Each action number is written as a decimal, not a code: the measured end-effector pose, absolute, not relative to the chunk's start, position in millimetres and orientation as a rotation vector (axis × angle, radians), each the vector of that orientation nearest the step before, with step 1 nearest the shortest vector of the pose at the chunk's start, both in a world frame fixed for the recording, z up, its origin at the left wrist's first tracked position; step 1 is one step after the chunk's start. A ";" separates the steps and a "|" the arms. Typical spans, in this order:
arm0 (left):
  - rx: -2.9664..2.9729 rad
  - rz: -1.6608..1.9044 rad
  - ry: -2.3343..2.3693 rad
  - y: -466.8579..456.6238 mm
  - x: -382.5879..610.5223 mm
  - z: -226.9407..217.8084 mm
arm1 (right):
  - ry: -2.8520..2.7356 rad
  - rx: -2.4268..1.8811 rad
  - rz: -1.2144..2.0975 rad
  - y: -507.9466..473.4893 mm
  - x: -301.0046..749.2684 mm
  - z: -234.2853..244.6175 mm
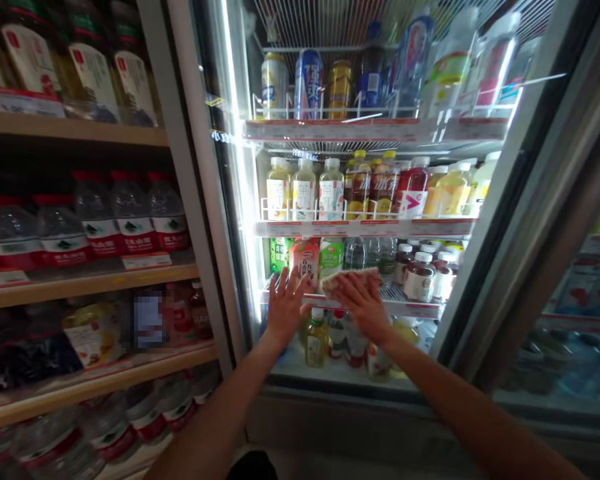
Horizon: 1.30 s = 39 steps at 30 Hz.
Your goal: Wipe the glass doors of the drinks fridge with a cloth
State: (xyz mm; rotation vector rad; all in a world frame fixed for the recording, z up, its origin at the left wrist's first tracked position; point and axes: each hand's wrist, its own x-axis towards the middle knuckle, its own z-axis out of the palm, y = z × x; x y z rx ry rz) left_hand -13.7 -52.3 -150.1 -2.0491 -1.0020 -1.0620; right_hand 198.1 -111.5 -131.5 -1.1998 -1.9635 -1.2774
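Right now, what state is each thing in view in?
Left hand: open, fingers spread, nothing held.
Right hand: holding the cloth, fingers over it.
Cloth: damp or dry, cannot tell.
Cooler door: appears shut.
Cooler light: on.
Yellow-capped bottles: upright, capped.
Red-capped water bottles: upright, capped.

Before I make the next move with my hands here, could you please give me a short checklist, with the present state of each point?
1. Right hand has the cloth: ok, its fingers lie over it.
2. Left hand free: ok, fingers spread, holding nothing.
3. Left palm touching the cooler front: cannot tell, the depth is unclear.
4. White-capped bottles on the shelf above the hands upright: ok.
5. Full view of the green-labelled bottle just above the cloth: not ok, the cloth hides its lower part.
6. Cloth damp or dry: cannot tell.
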 end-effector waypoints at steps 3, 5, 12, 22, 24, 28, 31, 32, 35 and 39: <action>-2.044 -1.076 -1.014 -50.9 -16.4 -151.1 | -1.706 -1.250 -1.297 -105.5 188.4 -117.8; -2.039 -1.095 -1.025 -50.2 -18.5 -151.1 | -1.738 -1.219 -1.310 -104.0 183.7 -118.2; -1.989 -1.138 -1.090 -45.3 -32.4 -147.3 | -1.956 -1.184 -1.242 -100.3 177.3 -113.8; -2.005 -1.161 -1.189 -41.2 -49.6 -143.2 | -2.071 -1.100 -1.267 -95.2 160.4 -116.7; -2.015 -1.144 -1.216 -41.3 -53.1 -142.4 | -1.910 -1.205 -1.212 -90.6 152.9 -107.0; -2.020 -1.125 -1.251 -41.9 -61.0 -143.3 | -2.003 -1.125 -1.190 -85.1 138.9 -115.2; -2.019 -1.127 -1.275 -39.5 -70.9 -143.0 | -2.150 -1.020 -1.212 -81.0 130.3 -123.9; -2.022 -1.127 -1.277 -38.4 -74.5 -142.5 | -2.119 -1.041 -1.200 -78.6 126.7 -121.4; -2.033 -1.120 -1.277 -36.0 -83.6 -139.6 | -1.935 -1.151 -1.149 -70.3 114.1 -105.0; -2.018 -1.100 -1.317 -34.8 -93.8 -134.1 | -2.043 -1.069 -1.164 -61.4 98.8 -94.1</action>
